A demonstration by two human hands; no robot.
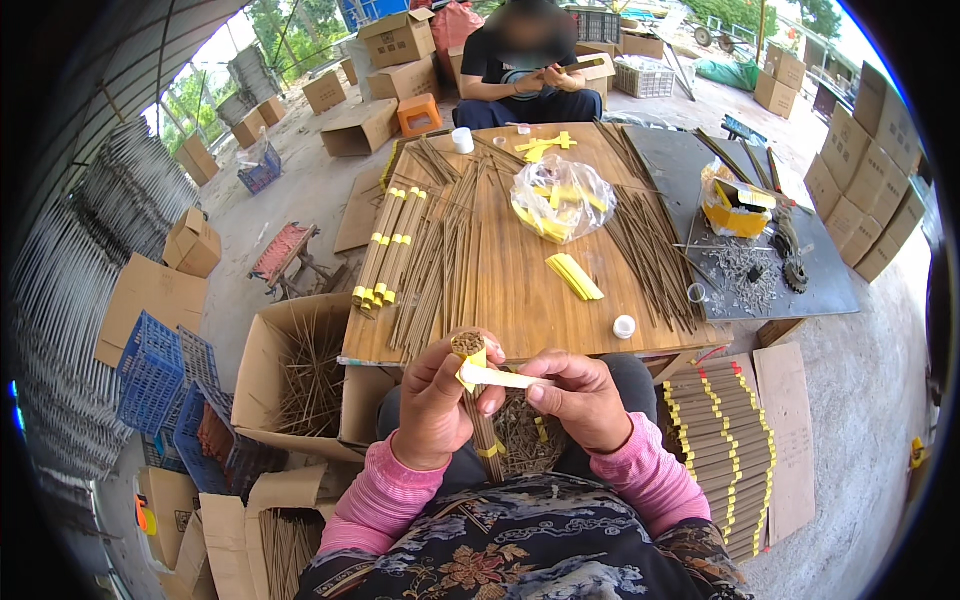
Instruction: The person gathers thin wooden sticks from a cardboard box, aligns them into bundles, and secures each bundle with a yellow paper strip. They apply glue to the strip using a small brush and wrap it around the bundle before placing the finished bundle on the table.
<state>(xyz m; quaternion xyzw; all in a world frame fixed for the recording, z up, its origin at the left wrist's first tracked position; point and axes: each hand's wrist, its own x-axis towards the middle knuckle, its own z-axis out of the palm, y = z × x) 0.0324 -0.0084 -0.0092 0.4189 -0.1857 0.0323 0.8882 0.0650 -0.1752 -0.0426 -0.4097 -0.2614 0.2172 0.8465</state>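
Table edge [640, 345] at twelve o'clock; left hand [434, 408] grips stick bundle [468, 344], partly hidden; right hand [588, 402] pinches pale strip [500, 377].

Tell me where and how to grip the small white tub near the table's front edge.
Pinch the tub by its rounded side, coming from the near side, probably with the right hand once free. It looks short and round, its near side is unobstructed, and sticks lie beyond and to its right.
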